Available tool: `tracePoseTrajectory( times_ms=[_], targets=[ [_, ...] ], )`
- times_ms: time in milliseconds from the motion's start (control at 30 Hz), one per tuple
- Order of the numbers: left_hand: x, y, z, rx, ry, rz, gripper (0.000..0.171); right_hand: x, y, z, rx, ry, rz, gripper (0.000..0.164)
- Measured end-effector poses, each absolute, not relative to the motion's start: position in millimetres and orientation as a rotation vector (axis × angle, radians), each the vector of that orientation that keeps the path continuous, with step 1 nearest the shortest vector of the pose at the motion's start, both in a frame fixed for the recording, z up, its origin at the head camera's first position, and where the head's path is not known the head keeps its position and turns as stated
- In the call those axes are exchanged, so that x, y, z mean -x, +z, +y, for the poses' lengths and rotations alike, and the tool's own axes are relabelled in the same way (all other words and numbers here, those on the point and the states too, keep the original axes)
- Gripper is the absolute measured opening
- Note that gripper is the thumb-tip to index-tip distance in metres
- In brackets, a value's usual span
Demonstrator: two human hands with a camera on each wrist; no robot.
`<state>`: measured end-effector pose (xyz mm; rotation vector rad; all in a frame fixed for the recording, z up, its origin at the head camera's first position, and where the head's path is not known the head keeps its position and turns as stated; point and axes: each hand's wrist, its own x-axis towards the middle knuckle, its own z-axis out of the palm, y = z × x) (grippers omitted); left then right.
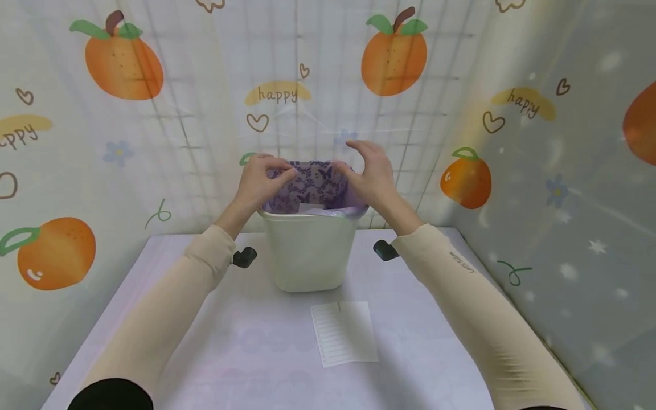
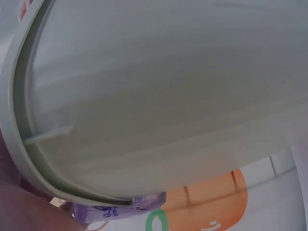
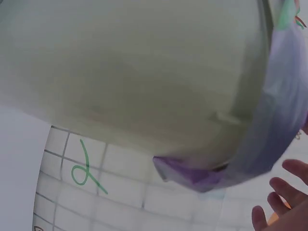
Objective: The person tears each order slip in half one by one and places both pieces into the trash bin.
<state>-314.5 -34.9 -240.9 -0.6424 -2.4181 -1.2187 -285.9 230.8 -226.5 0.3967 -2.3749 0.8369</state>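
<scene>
A pale cream waste bin [image 1: 312, 256] stands upright, lined with a purple patterned bin bag [image 1: 315, 185]. My left hand [image 1: 258, 179] is at the bin's left rim, thumb and fingertips pinching the bag's edge. At the right rim, my right hand [image 1: 373, 176] has its fingers spread and its thumb by the bag. In the right wrist view the bag's folded edge [image 3: 267, 125] hangs over the outside of the rim, and the fingers [image 3: 286, 192] stand apart from it. The left wrist view shows a little of the bag [image 2: 120, 211] past the rim.
A lined sheet of paper [image 1: 345, 333] lies on the white table [image 1: 246, 341] in front of the bin. Behind and on both sides hang curtains [image 1: 205, 68] printed with oranges, with a wire grid showing through at the back.
</scene>
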Motion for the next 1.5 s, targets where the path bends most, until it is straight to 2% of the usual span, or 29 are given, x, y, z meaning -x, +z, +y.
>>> tracePoseTrajectory(
  times_ms=[400, 733, 1067, 1500],
  targets=[
    [318, -241, -72, 0.627, -1.348, -2.314, 0.030, 280, -237, 258, -0.330, 0.832, -2.419, 0.069],
    [318, -249, -110, 0.584, -1.409, -2.227, 0.033, 275, -249, 287, -0.265, 0.867, -2.389, 0.063],
    [320, -261, -141, 0.556, -1.440, -2.154, 0.031, 258, -266, 326, -0.148, 0.853, -2.429, 0.065],
    [314, -287, -170, 0.429, -1.568, -2.207, 0.038, 243, -305, 355, -0.159, 0.839, -2.402, 0.058]
  ],
)
